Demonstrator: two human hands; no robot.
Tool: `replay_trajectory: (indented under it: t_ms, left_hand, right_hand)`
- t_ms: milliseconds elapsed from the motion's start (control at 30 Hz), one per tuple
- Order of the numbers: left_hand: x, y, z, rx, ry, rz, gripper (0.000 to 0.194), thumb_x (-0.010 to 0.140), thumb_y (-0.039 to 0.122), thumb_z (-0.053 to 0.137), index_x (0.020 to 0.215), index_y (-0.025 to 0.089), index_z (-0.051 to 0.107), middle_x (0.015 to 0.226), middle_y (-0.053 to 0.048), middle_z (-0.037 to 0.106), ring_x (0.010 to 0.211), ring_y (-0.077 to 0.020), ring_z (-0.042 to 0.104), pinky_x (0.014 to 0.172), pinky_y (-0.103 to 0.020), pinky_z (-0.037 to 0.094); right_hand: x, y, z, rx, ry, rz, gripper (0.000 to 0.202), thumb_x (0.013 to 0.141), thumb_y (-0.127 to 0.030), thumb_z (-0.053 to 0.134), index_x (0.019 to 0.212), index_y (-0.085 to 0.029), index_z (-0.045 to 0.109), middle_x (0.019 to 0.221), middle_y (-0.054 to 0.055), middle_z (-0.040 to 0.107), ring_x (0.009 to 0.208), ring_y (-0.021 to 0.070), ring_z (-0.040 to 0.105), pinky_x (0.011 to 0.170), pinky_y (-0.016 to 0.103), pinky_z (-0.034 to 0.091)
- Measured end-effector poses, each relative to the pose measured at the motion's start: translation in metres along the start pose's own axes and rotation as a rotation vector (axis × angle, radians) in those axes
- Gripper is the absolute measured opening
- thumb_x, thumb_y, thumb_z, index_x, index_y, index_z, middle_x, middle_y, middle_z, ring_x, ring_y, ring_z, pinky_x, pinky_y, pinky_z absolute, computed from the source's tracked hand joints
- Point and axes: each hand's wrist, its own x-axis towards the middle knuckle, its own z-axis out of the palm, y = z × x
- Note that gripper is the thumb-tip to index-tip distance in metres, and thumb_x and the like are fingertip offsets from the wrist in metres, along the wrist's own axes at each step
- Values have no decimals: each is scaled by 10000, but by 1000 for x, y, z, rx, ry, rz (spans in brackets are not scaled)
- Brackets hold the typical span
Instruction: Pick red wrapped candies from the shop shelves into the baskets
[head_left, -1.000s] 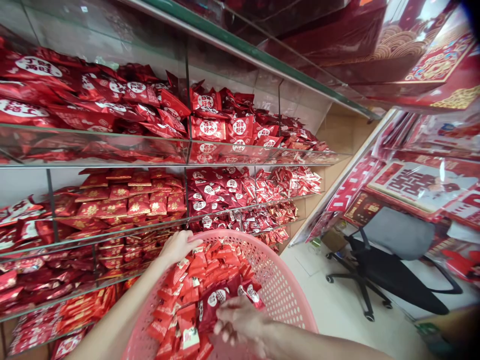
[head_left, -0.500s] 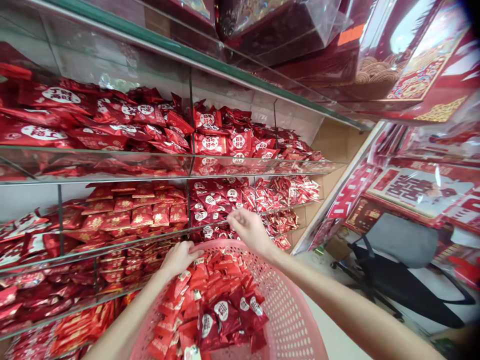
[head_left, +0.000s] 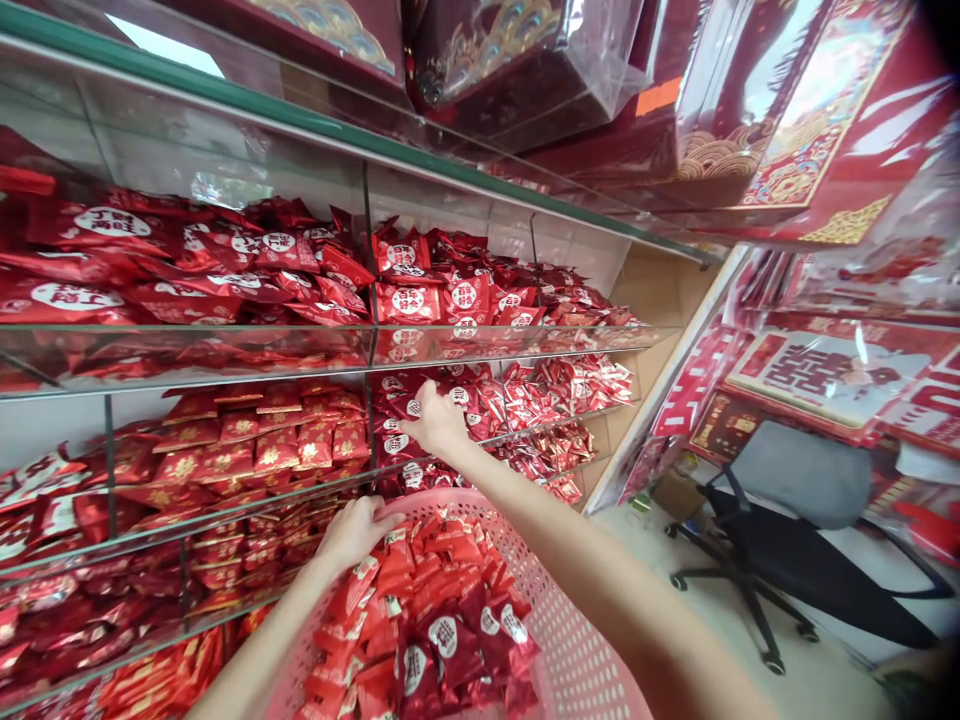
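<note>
My left hand (head_left: 358, 530) is closed on the far left part of the rim of a pink perforated plastic basket (head_left: 592, 640). Inside the basket lie bright red candy packets (head_left: 375, 610) and, nearer me, several dark maroon packets (head_left: 450, 640) with white oval labels. My right hand (head_left: 439, 425) is over a shelf compartment beyond the basket, at the maroon packets (head_left: 397, 385) that carry the same sort of label. Its fingers are apart, and I see nothing held in them; the fingertips partly merge with the packets behind.
Glass shelves (head_left: 225, 370) with dividers hold heaps of red packets. Above, a thick green glass edge (head_left: 315, 120) carries dark red gift boxes (head_left: 517, 70). To the right stands an office chair (head_left: 795, 510), near hanging red packaged decorations (head_left: 825, 370).
My right hand has moved left and slightly up, from above the basket's far rim to the maroon packets on the shelf. The left hand keeps its hold. The view has shifted slightly.
</note>
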Motion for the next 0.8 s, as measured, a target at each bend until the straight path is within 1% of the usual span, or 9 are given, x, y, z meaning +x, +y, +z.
replay_trajectory:
  t_ms: [100, 200, 300, 400, 467, 533, 600, 667, 800]
  left_hand:
    - [1, 1, -2, -1, -19, 1, 436, 738, 601, 424, 593, 194, 480, 557, 9, 529, 541, -125, 493, 501, -197, 250]
    - [1, 3, -5, -4, -40, -8, 418, 728, 590, 442, 607, 195, 503, 579, 2, 552, 555, -131, 512, 504, -201, 255]
    - [0, 7, -7, 7, -51, -21, 434, 719, 606, 436, 592, 195, 489, 558, 9, 535, 543, -129, 500, 504, -201, 254]
    - [0, 9, -8, 23, -54, -15, 444, 720, 612, 421, 567, 196, 434, 519, 27, 484, 519, -119, 465, 499, -196, 247]
    - [0, 9, -9, 28, -52, -8, 447, 720, 614, 417, 561, 196, 406, 513, 32, 461, 513, -114, 446, 494, -194, 239]
    - [0, 8, -8, 27, -52, -3, 455, 716, 623, 417, 559, 196, 392, 516, 33, 450, 517, -112, 437, 492, -192, 233]
    - [1, 6, -6, 26, -55, 2, 455, 714, 623, 421, 560, 196, 391, 517, 34, 443, 518, -110, 432, 494, -190, 231]
    - [2, 5, -5, 25, -58, 7, 444, 718, 611, 427, 565, 195, 397, 515, 37, 438, 511, -106, 426, 497, -189, 232]
    - [2, 5, -5, 25, -52, 3, 431, 718, 596, 438, 565, 195, 402, 512, 40, 434, 503, -102, 416, 496, -188, 229]
  right_hand:
    - [-10, 8, -14, 58, 38, -42, 380, 685, -386, 610, 928, -211, 375, 829, 26, 580, 844, 222, 531, 682, 314, 361]
    - [-36, 27, -31, 158, 67, -131, 377, 695, -407, 591, 932, -220, 363, 781, -13, 541, 719, 162, 514, 620, 265, 349]
    - [-80, 59, -39, 219, -45, -176, 344, 720, -427, 553, 912, -220, 355, 716, -40, 509, 601, 120, 464, 550, 230, 322]
    - [-132, 95, -31, 99, -251, -100, 290, 709, -361, 547, 879, -201, 376, 692, -24, 524, 602, 131, 476, 536, 235, 315]
    - [-163, 114, -18, -62, -366, -48, 244, 687, -267, 529, 879, -176, 409, 743, 30, 571, 678, 166, 524, 575, 258, 333]
    - [-186, 126, -6, -198, -468, -5, 253, 675, -234, 504, 905, -147, 445, 799, 89, 602, 751, 208, 558, 602, 279, 345]
    - [-200, 132, 3, -264, -560, 35, 297, 673, -246, 499, 944, -128, 466, 826, 121, 617, 782, 239, 581, 591, 287, 345]
    - [-205, 134, 8, -275, -624, 76, 342, 661, -247, 507, 977, -121, 469, 836, 126, 628, 779, 252, 597, 559, 283, 335]
    - [-205, 139, 17, -239, -664, 139, 413, 632, -233, 528, 1023, -119, 464, 866, 123, 634, 787, 249, 607, 530, 271, 326]
